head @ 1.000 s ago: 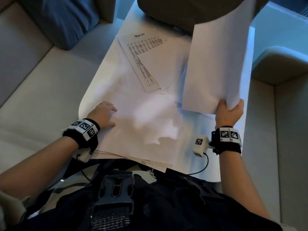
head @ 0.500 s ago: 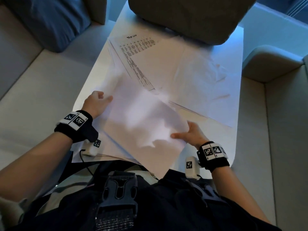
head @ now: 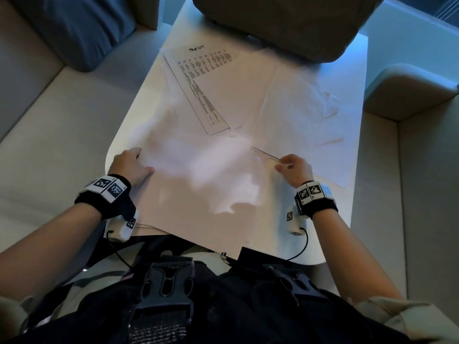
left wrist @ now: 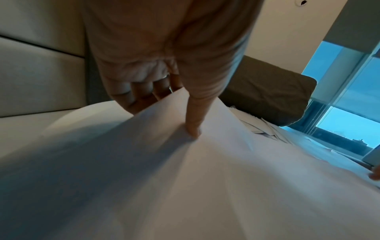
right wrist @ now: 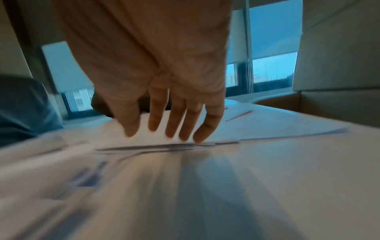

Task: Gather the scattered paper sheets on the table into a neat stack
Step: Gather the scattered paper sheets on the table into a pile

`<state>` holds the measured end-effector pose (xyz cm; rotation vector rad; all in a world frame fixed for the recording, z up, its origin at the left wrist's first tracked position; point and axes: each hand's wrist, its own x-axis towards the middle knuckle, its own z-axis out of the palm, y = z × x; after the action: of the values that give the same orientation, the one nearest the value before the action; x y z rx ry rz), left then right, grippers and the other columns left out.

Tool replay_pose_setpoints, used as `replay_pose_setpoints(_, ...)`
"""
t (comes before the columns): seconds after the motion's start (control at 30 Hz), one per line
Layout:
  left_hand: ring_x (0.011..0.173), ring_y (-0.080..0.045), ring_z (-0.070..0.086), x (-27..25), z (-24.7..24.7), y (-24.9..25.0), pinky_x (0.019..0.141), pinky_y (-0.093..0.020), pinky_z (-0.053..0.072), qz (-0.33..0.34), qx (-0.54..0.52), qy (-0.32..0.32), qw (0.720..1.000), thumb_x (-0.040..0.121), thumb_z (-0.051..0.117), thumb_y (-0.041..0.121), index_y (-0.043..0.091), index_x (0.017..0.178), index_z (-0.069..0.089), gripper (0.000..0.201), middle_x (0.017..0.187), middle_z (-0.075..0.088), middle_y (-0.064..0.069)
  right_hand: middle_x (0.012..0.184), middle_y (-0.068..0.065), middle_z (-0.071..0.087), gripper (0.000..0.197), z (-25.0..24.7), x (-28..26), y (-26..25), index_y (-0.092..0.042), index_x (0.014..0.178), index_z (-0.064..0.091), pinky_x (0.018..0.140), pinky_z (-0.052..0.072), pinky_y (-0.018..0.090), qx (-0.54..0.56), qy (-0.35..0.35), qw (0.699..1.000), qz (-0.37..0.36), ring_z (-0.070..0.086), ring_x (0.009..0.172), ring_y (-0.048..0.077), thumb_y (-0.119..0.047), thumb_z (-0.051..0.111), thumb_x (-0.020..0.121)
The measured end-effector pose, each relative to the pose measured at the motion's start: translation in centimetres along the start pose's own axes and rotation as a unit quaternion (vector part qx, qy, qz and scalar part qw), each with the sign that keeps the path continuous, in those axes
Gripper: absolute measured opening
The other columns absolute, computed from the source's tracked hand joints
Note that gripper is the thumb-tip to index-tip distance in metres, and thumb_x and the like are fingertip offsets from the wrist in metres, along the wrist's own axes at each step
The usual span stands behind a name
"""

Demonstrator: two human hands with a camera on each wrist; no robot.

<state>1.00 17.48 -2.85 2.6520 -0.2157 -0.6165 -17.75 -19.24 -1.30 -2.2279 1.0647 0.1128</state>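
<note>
A near stack of blank white sheets (head: 203, 189) lies in front of me, its corner hanging over the table's (head: 332, 219) near edge. My left hand (head: 131, 165) pinches the stack's left edge. In the left wrist view the thumb (left wrist: 194, 123) lies on top of the stack (left wrist: 205, 178) and the fingers curl under it. My right hand (head: 288, 165) hovers with straight fingers (right wrist: 172, 123) over the near edge of some crumpled sheets (head: 305, 115) on the right and holds nothing. A printed list sheet (head: 203, 80) lies farther back among overlapping blank sheets.
A grey cushion (head: 285, 21) rests on the table's far end, over the back sheets. A blue cushion (head: 74, 28) lies on the beige sofa at the left. A beige armrest (head: 409, 90) stands at the right. My lap and a black buckle (head: 166, 284) lie below the table's near edge.
My right hand lowered the raised sheet onto the near stack, let it go and moved right to the crumpled sheets. My left hand slid to the stack's left edge and pinched it.
</note>
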Motion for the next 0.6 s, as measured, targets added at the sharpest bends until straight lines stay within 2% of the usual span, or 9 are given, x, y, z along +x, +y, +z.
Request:
replay_pose_setpoints(0.07, 0.099, -0.038, 0.057, -0.2, 0.3, -0.4, 0.077, -0.035, 0.044, -0.007, -0.008, -0.003, 1.0, 0.075, 0.073, 0.022, 0.003, 0.103, 0.058, 0.037, 0.102, 0.063, -0.019, 0.128, 0.01, 0.053, 0.035, -0.3, 1.8, 0.9, -0.01, 0.118, 0.062, 0.098, 0.037, 0.027, -0.048, 0.035, 0.998, -0.006, 0.051, 0.117, 0.026, -0.021, 0.066, 0.085)
replay_pose_setpoints(0.17, 0.117, -0.036, 0.051, -0.4, 0.7, -0.5, 0.095, -0.039, 0.044, -0.021, -0.02, -0.004, 1.0, 0.077, 0.075, 0.022, 0.005, 0.128, 0.05, 0.06, 0.126, 0.057, -0.018, 0.149, 0.009, 0.034, 0.049, 0.2, 3.6, 1.3, -0.011, 0.132, 0.052, 0.112, 0.028, 0.033, -0.108, 0.017, 0.994, -0.022, 0.034, 0.136, 0.027, -0.026, 0.064, 0.087)
replay_pose_setpoints(0.23, 0.123, -0.034, 0.048, -0.4, 0.9, -0.6, 0.102, -0.038, 0.04, -0.027, -0.036, 0.006, 0.999, 0.077, 0.076, 0.021, 0.006, 0.135, 0.045, 0.068, 0.133, 0.053, -0.016, 0.153, 0.008, 0.027, 0.052, 0.7, 4.3, 0.7, -0.014, 0.134, 0.047, 0.115, 0.026, 0.039, -0.143, -0.003, 0.989, -0.033, 0.026, 0.141, 0.029, -0.031, 0.063, 0.088)
replay_pose_setpoints(0.37, 0.118, -0.031, 0.053, -0.2, 0.8, -0.4, 0.1, -0.036, 0.041, -0.033, -0.066, 0.02, 0.997, 0.074, 0.079, 0.015, 0.005, 0.131, 0.048, 0.066, 0.127, 0.058, -0.015, 0.148, 0.009, 0.03, 0.045, 1.5, 5.3, -0.9, -0.02, 0.122, 0.045, 0.106, 0.036, 0.055, -0.201, -0.027, 0.978, -0.048, 0.026, 0.138, 0.04, -0.038, 0.064, 0.085)
replay_pose_setpoints(0.47, 0.114, -0.032, 0.056, -0.1, 0.8, -0.4, 0.097, -0.036, 0.042, -0.036, -0.067, 0.019, 0.997, 0.072, 0.081, 0.014, 0.005, 0.127, 0.051, 0.064, 0.122, 0.061, -0.016, 0.138, 0.015, 0.038, 0.035, 1.6, 5.8, -1.0, -0.022, 0.114, 0.042, 0.097, 0.044, 0.054, -0.25, -0.035, 0.965, -0.072, 0.041, 0.125, 0.045, -0.039, 0.059, 0.088)
replay_pose_setpoints(0.5, 0.113, -0.032, 0.056, -0.1, 0.7, -0.4, 0.097, -0.036, 0.043, -0.036, -0.068, 0.02, 0.997, 0.071, 0.081, 0.014, 0.005, 0.126, 0.052, 0.063, 0.121, 0.062, -0.016, 0.136, 0.017, 0.04, 0.03, 1.5, 5.8, -1.0, -0.02, 0.113, 0.042, 0.095, 0.046, 0.052, -0.267, -0.034, 0.959, -0.088, 0.046, 0.12, 0.046, -0.035, 0.056, 0.091)
replay_pose_setpoints(0.6, 0.113, -0.032, 0.056, -0.1, 0.8, -0.3, 0.096, -0.037, 0.042, -0.04, -0.071, 0.022, 0.996, 0.071, 0.081, 0.014, 0.005, 0.126, 0.052, 0.063, 0.12, 0.062, -0.016, 0.127, 0.021, 0.049, 0.023, 0.9, 6.1, -0.9, -0.009, 0.115, 0.047, 0.087, 0.046, 0.045, -0.286, -0.01, 0.952, -0.108, 0.055, 0.107, 0.044, -0.007, 0.043, 0.092)
